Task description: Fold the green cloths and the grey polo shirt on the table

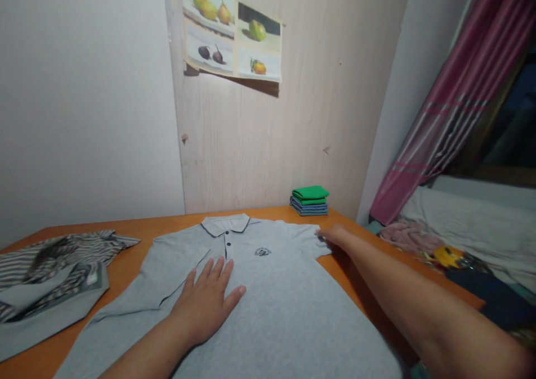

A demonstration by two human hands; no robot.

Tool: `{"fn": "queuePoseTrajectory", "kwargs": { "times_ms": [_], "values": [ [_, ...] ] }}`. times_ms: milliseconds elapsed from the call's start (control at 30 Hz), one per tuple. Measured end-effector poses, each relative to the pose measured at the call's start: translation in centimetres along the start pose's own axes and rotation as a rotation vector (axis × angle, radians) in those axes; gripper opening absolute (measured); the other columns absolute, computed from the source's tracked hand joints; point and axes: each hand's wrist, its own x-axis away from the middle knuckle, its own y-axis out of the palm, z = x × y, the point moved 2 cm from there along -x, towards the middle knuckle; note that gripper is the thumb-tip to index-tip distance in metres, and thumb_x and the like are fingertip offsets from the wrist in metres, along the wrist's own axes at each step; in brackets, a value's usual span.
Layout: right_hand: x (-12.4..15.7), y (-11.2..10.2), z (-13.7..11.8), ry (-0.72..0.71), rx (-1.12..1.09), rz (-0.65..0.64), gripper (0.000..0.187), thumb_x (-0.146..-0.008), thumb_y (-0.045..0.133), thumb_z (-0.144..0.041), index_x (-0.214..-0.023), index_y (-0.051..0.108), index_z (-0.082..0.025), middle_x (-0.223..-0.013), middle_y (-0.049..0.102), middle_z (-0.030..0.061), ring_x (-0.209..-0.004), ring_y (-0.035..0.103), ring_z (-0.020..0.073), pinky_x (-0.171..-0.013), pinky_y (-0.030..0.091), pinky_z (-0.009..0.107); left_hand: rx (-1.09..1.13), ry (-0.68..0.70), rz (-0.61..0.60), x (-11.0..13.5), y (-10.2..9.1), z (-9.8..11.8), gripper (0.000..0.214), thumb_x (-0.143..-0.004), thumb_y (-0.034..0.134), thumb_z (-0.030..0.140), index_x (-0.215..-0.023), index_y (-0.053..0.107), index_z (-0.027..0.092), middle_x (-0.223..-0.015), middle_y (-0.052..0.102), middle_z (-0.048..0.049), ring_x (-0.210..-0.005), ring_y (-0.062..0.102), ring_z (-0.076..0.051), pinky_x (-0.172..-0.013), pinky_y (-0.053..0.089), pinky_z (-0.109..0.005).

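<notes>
A light grey polo shirt (pixel 285 289) lies spread face up, its collar at the far side, with dark buttons and a small dark chest print. On the left its sleeve is folded in across the front. My left hand (pixel 207 303) rests flat on the shirt below the placket, fingers spread. At the far right, my right hand (pixel 335 235) is at the hem of the other sleeve (pixel 307 238), which lies stretched outward. Its fingers appear closed on the sleeve edge, though they are partly hidden.
An orange table (pixel 138 259) carries the shirt. Crumpled striped and grey clothes (pixel 54 278) lie at left. A folded stack with green cloth (pixel 310 195) on top stands at the back right. Beyond the right edge are a pink curtain (pixel 435 122) and heaped fabrics (pixel 456 211).
</notes>
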Motion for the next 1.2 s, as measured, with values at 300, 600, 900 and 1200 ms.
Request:
{"fn": "queuePoseTrajectory", "kwargs": {
  "times_ms": [300,600,900,1200],
  "values": [
    [0.5,1.0,-2.0,-0.028,-0.017,0.0,0.014,-0.077,0.067,-0.029,-0.079,0.072,-0.016,-0.085,0.074,0.0144,-0.081,0.071,0.0265,-0.063,0.05,0.03,0.001,0.002,0.011,0.0,-0.1,0.0,0.082,-0.094,0.02,0.072,-0.158,0.026,0.021,-0.165,0.017,-0.0093,-0.153,0.012,-0.033,-0.121,0.014,-0.062],
    [1.6,-3.5,-5.7,-0.25,-0.08,0.218,0.011,-0.084,0.057,-0.028,-0.087,0.064,-0.019,-0.085,0.071,0.0076,-0.077,0.063,0.0194,-0.058,0.035,0.024,0.012,0.01,0.022,-0.1,0.1,0.0,0.084,-0.093,0.019,0.073,-0.158,0.026,0.02,-0.165,0.017,-0.0112,-0.153,0.012,-0.034,-0.12,0.012,-0.063],
    [7.9,-5.9,-12.8,-0.541,-0.101,0.193,0.01,-0.084,0.062,-0.03,-0.085,0.064,-0.02,-0.083,0.071,0.0046,-0.073,0.06,0.0166,-0.057,0.032,0.023,0.031,0.017,0.038,-0.1,0.2,-0.1,0.086,-0.092,0.017,0.075,-0.158,0.028,0.02,-0.165,0.019,-0.0119,-0.153,0.012,-0.035,-0.12,0.013,-0.063],
    [9.5,-4.9,-13.8,-0.507,-0.33,-0.056,0.031,-0.098,0.05,-0.042,-0.087,0.064,-0.017,-0.07,0.07,0.0031,-0.049,0.06,0.0103,-0.049,0.039,0.019,0.056,0.027,0.061,-0.1,0.0,0.0,0.085,-0.093,0.019,0.074,-0.157,0.03,0.019,-0.164,0.02,-0.0141,-0.153,0.014,-0.036,-0.119,0.013,-0.064]
  ]
}}
